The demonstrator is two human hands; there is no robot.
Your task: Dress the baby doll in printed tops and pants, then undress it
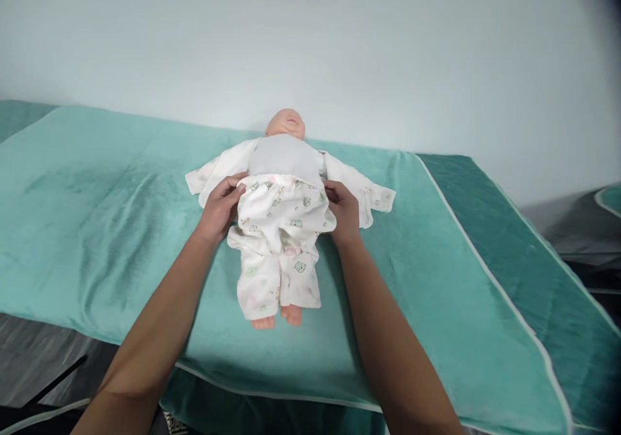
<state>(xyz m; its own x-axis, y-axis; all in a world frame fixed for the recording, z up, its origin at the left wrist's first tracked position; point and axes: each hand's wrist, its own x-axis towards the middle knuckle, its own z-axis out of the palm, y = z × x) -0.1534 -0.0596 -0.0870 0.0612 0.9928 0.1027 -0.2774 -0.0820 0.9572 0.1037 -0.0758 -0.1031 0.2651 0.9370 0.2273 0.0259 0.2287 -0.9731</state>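
Observation:
A baby doll (286,124) lies on its back, its head toward the wall and its feet toward me. White baby pants (276,211) with a small green animal print cover its legs up to the waist; the toes stick out of the cuffs. My left hand (222,207) pinches the waistband at the left side. On the other side my right hand (343,210) grips the waistband, its fingertips partly hidden by the cloth. A white baby jacket (347,173) lies spread open beneath the doll, sleeves out to both sides. The doll's belly is pale grey.
A light green blanket (121,228) with some wrinkles covers the bed, over a darker green quilted cover (485,208) at the right. A white wall (310,40) runs along the far edge. Grey floor (43,344) shows at the lower left.

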